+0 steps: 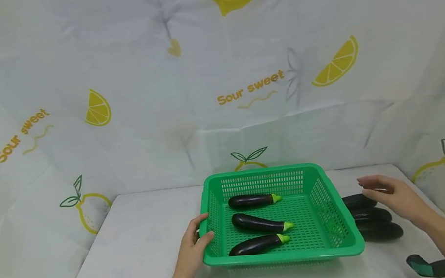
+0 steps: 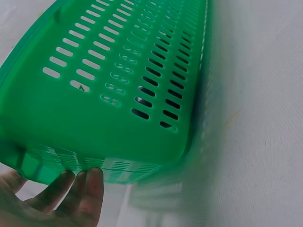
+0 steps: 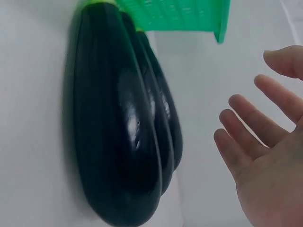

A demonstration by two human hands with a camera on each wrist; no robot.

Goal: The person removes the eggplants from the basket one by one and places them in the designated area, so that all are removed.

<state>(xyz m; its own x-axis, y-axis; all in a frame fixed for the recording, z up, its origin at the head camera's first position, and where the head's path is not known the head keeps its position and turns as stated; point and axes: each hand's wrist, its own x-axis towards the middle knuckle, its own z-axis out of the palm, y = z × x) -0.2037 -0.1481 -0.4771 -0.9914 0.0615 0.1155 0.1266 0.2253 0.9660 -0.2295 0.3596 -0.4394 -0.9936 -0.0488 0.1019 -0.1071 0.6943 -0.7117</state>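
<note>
A green plastic basket (image 1: 288,260) stands on the table, and three eggplants lie spaced apart in it: a back one (image 1: 251,200), a middle one (image 1: 259,223) and a front one (image 1: 254,246). My left hand (image 1: 190,250) grips the basket's left rim, thumb on the inner side and fingers against the outer wall (image 2: 118,137). Three more eggplants lie side by side right of the basket: a far one (image 1: 356,202), a middle one (image 1: 372,216) and a near one (image 1: 380,232). Beside them, my right hand (image 1: 398,197) is spread and holds nothing; the right wrist view shows its fingers (image 3: 258,120) apart from them.
The white table (image 1: 123,261) extends left of the basket and in front of it. Behind stands a pale sheet (image 1: 148,122) printed with lemons and lettering. The stem ends of the outer eggplants reach the basket's right wall (image 3: 180,14).
</note>
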